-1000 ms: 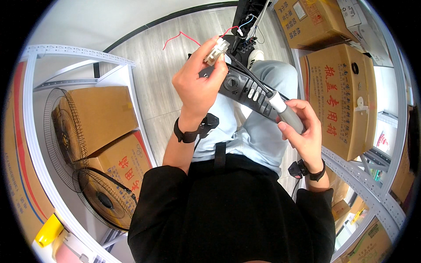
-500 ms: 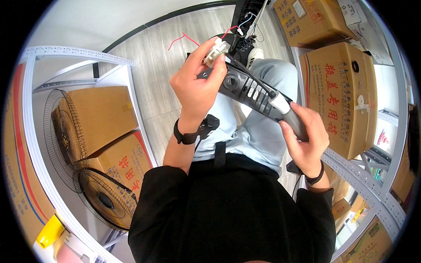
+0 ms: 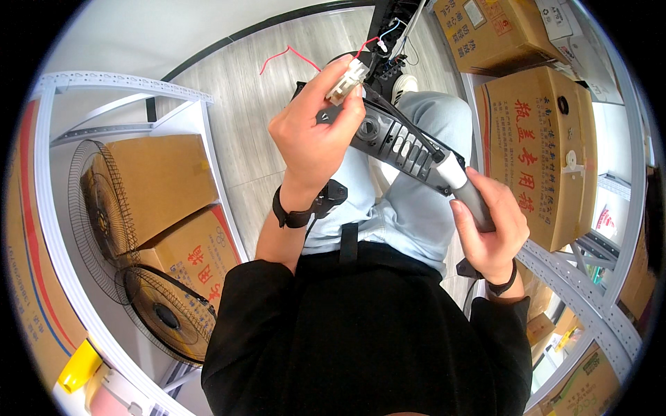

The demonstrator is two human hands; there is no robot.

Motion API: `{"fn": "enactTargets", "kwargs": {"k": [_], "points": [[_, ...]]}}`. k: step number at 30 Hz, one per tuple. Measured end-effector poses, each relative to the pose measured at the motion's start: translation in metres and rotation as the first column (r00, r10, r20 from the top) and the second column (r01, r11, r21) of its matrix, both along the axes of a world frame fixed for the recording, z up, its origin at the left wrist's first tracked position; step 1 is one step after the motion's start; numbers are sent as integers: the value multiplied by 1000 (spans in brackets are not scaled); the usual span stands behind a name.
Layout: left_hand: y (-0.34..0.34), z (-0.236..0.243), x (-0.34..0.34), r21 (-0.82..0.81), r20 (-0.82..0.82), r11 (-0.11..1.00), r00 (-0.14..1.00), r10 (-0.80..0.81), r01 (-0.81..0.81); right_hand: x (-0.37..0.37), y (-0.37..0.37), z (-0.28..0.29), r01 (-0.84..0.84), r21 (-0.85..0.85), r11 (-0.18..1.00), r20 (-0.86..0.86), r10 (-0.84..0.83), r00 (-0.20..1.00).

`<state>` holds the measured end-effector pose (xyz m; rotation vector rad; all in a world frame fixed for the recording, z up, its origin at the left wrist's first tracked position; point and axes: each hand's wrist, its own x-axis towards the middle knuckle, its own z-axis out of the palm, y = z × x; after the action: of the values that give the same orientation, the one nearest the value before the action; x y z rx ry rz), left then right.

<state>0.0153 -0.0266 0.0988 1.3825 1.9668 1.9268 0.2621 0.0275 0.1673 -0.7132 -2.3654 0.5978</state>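
My left hand (image 3: 312, 125) pinches a small white plastic part (image 3: 347, 82) between thumb and fingers. A red wire (image 3: 298, 55) runs out near it. My right hand (image 3: 496, 222) is wrapped round the grey and white handle of a screwdriver (image 3: 472, 201). Its long dark shaft slants up and left, with the tip close to the white part; whether they touch I cannot tell. Under the shaft, over my legs, lies a black control panel (image 3: 406, 154) with a round opening and a row of light push buttons.
A dark stand with loose wires (image 3: 388, 52) rises beyond the panel. To the left, a metal shelf (image 3: 125, 82) holds cardboard boxes (image 3: 163, 173) and black wire fan guards (image 3: 166, 315). Another shelf at the right carries large cardboard boxes (image 3: 534, 159).
My right hand and the screwdriver have shifted slightly right and down. The white part in my left hand has moved a little to the right and turned slightly.
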Motion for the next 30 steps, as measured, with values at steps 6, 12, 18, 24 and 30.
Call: {"fn": "enactTargets", "kwargs": {"k": [6, 12, 18, 24, 30], "points": [[-2, 3, 0, 16, -73, 1000, 997, 17, -16, 8, 7, 11, 87, -789, 609, -20, -167, 986], [0, 3, 1, 47, -87, 999, 996, 21, -17, 14, 20, -4, -168, -985, 44, -174, -226, 959], [0, 3, 2, 46, -88, 999, 996, 30, -26, 18, 28, -24, -412, -808, -421, -259, -373, 891], [5, -6, -1, 83, -6, 993, 996, 87, -86, 10, 26, -12, -330, -900, -284, -267, -240, 933], [5, -7, 0, 88, 44, 992, 995, 88, -92, 3, 11, -11, 59, -846, 530, 27, -68, 997]]}}
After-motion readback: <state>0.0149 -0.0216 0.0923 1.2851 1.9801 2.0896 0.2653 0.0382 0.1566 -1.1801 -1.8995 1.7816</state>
